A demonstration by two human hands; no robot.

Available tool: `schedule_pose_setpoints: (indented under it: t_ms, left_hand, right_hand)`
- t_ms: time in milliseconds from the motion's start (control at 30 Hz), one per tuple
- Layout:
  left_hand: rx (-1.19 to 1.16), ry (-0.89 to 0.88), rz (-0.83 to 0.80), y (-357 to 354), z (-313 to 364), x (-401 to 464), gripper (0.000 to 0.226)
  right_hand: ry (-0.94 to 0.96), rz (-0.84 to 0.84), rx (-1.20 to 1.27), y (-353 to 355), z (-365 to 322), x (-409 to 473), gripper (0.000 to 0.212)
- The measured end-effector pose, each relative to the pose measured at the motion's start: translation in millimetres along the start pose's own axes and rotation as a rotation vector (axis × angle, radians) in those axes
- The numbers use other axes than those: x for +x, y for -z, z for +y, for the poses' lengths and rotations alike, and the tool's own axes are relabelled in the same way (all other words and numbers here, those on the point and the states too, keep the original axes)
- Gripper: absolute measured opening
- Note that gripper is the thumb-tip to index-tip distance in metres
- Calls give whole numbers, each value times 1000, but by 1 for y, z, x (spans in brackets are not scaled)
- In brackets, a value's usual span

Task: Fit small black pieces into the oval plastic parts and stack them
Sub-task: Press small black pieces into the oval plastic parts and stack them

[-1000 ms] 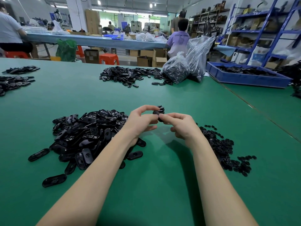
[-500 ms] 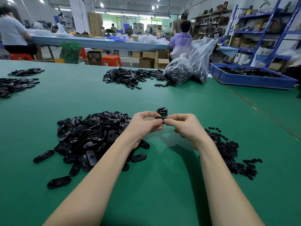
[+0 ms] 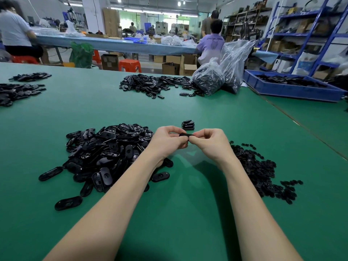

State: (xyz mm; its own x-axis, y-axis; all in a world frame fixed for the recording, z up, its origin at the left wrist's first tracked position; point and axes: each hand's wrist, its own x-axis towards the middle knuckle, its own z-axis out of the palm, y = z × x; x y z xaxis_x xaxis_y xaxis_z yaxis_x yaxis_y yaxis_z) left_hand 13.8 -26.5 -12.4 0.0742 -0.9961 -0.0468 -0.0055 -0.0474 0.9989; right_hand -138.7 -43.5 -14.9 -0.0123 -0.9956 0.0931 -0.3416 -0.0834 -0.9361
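Since a second ago both hands have sunk from in front of the little stack [image 3: 188,125] to just below it at mid-frame, so the stack now shows whole, and I reckon the fitting of this part [image 3: 186,135] is nearly done. The left hand [image 3: 167,140] and right hand [image 3: 209,142] meet knuckle to knuckle above the green desk [image 3: 188,204], each grip pinching one end of the part, thumbs over it, wrists raised. Ovals [image 3: 105,153] lie heaped lower left, small pieces [image 3: 258,170] lower right.
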Motion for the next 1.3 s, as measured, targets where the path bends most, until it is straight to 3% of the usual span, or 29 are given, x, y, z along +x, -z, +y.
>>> schedule_pose_setpoints:
  t_ms: [367, 500, 567, 667, 800, 933, 1067, 1200, 1300]
  left_hand:
    - [82, -6, 61, -3, -10, 6, 12]
    - [125, -120, 10, 0, -11, 6, 14]
    - [249, -222, -33, 4, -8, 8, 19]
    - [549, -334, 22, 5, -7, 19, 18]
    - [772, -312, 108, -11, -3, 52, 12]
    - [757, -171, 141, -21, 3, 77, 18]
    - [749, -176, 173, -14, -2, 76, 35]
    - [479, -161, 144, 10, 7, 48, 16]
    - [350, -158, 101, 23, 12, 24, 14]
  right_hand:
    - [-13, 28, -28, -4, 3, 0, 19]
    - [-47, 25, 59, -1, 3, 0, 13]
    - [-111, 4, 176, 5, 2, -1, 9]
    - [-171, 58, 188, 8, 3, 1, 20]
    - [-222, 55, 145, 7, 6, 5, 17]
    - [-149, -22, -52, 3, 9, 3, 7]
    - [-32, -183, -305, -2, 3, 2, 8]
    - [28, -436, -451, -10, -14, -2, 19]
    - [52, -490, -570, -22, -22, -5, 30]
